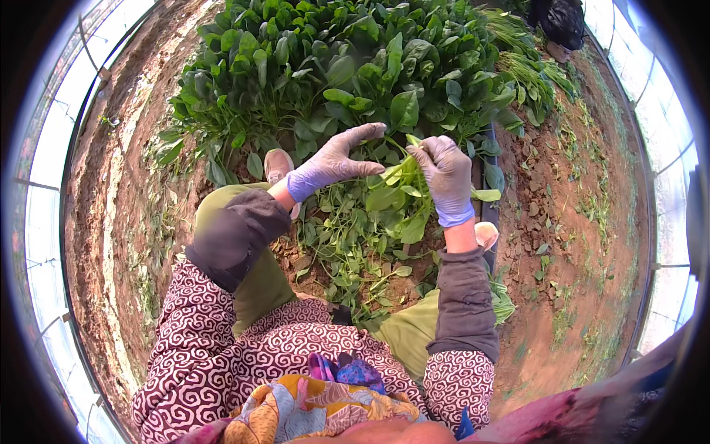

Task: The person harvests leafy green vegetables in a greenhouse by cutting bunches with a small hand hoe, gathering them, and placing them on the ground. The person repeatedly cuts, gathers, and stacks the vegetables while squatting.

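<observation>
My right hand, in a soiled thin glove, grips the stems of a small bunch of leafy greens, whose leaves hang downward. To its left, my left hand, gloved the same way, has thumb and fingers apart and holds nothing; its thumb tip is close to the bunch. Just beyond both hands stands a dense bed of spinach-like plants with broad dark leaves. Loose leaves and stems lie on the soil between my legs, below the hands.
Bundles of cut greens lie at the upper right, near a partly visible dark-clad person. More stems lie beside my right knee. A dark strip runs along the bed's right side. Bare soil and translucent plastic walls flank the bed.
</observation>
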